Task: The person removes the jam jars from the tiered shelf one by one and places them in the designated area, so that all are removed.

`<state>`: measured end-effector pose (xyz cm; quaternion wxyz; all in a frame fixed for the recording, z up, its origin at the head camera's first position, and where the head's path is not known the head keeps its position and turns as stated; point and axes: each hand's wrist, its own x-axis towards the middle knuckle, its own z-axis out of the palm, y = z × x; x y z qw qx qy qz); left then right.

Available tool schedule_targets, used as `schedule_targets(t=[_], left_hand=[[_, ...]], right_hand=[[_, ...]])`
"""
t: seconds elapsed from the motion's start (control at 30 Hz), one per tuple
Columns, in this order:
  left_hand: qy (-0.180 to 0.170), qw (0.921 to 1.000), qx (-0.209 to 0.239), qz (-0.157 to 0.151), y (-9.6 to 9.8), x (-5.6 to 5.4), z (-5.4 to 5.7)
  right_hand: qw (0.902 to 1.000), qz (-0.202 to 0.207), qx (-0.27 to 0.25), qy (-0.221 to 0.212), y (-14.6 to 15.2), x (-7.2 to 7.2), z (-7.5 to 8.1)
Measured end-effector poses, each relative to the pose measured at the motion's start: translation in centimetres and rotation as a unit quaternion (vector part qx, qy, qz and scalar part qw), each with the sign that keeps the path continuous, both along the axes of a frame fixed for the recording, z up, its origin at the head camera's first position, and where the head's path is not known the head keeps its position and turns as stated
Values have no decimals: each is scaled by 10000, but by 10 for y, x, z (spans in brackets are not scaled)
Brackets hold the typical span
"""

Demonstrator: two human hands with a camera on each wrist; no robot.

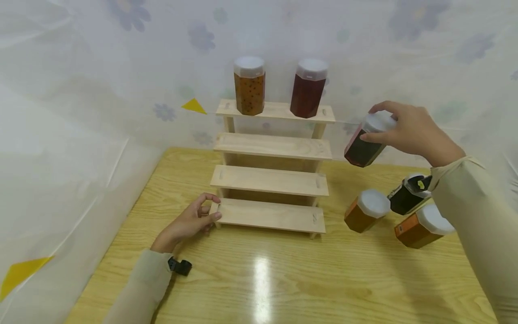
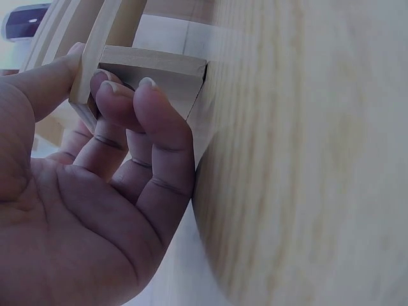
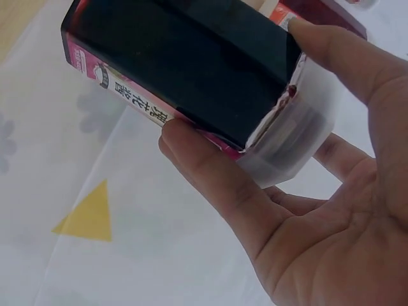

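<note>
A dark jar with a white lid (image 1: 366, 143) is lifted above the table, tilted, in my right hand (image 1: 413, 130). Fingers and thumb grip it around the lid and upper sides; a pink label (image 3: 121, 86) shows in the right wrist view. My left hand (image 1: 193, 218) holds the left end of the lowest step of a tiered wooden rack (image 1: 269, 213), thumb on top and the other fingers curled by its end. On the rack's top step stand an orange-brown jar with dark specks (image 1: 249, 92) and a dark red jar (image 1: 308, 92).
Right of the rack, an amber jar (image 1: 364, 213), a black jar (image 1: 404, 198) and an orange jar (image 1: 418, 229) are on the wooden table (image 1: 226, 279), below my right forearm. A white flower-patterned sheet (image 1: 121, 90) with yellow pennants (image 1: 195, 106) hangs behind.
</note>
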<state>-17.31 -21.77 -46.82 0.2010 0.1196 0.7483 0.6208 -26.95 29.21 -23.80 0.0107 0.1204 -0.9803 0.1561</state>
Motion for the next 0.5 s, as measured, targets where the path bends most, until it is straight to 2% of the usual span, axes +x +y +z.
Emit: schedule_targets(t=[0.23, 0.5], left_hand=[[14, 10000, 10, 33, 0, 0, -1], [18, 10000, 24, 59, 0, 0, 0]], right_hand=[[9999, -85, 47, -79, 19, 0, -17], [9993, 87, 196, -295, 30, -5, -49]])
